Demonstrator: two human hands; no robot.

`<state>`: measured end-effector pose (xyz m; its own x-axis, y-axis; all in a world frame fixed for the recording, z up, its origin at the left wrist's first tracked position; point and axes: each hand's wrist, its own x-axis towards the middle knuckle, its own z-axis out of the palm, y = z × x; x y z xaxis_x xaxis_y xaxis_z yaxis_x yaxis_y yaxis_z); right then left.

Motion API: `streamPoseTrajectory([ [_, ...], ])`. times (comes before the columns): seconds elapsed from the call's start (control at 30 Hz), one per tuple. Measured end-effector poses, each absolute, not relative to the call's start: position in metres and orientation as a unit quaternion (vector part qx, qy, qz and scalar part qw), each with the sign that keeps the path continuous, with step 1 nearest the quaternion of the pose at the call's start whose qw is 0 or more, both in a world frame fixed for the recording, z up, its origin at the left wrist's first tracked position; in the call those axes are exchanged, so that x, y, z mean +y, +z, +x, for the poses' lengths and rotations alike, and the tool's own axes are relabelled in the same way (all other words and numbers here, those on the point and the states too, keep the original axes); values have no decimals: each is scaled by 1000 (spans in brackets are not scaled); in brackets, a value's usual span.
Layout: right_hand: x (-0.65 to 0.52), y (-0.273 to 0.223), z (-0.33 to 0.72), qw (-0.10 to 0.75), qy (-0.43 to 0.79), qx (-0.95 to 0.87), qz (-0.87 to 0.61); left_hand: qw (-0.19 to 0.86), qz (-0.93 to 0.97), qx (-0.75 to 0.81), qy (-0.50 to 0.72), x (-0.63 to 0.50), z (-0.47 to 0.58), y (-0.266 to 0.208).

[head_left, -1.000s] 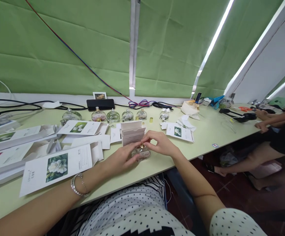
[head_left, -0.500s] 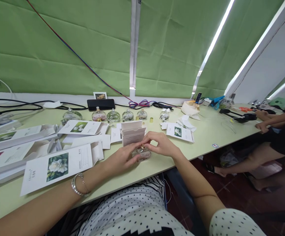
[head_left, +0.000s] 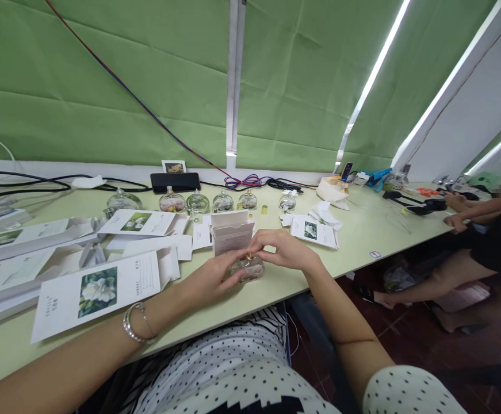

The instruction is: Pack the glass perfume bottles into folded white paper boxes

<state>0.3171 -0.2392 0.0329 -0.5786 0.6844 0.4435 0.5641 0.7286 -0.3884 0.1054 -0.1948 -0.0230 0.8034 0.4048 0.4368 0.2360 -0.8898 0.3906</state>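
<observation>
A small rounded glass perfume bottle (head_left: 253, 271) stands upright on the table close to its front edge. My left hand (head_left: 215, 275) is closed around the bottle's left side, thumb in front and fingers behind. At the bottle's gold-coloured neck, my right hand (head_left: 282, 250) pinches with thumb and forefinger; whether a separate small part sits between the fingertips cannot be made out. Just behind the bottle an open white carton (head_left: 232, 237) stands upright. Several similar glass bottles (head_left: 197, 202) line the back of the table, with a loose gold cap (head_left: 264, 210) near them.
Flat white cartons with flower pictures (head_left: 99, 293) cover the left side. Another carton (head_left: 314, 231) lies to the right. A black phone (head_left: 175, 182) leans at the back beside cables (head_left: 250, 182). Another person's hand (head_left: 456, 222) rests at the table's right end.
The view has shifted slightly. Both hands stay at the bottle, with the right fingers still at its neck; nothing has been let go.
</observation>
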Motion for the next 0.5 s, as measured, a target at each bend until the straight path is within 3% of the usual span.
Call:
streamPoseTrajectory([
  [0.13, -238, 29, 320, 320, 118, -879, -334, 155, 935, 174, 268, -195, 106, -24],
  [0.5, -241, 31, 316, 298, 82, -879, -364, 158, 934, 174, 268, -195, 106, -25],
])
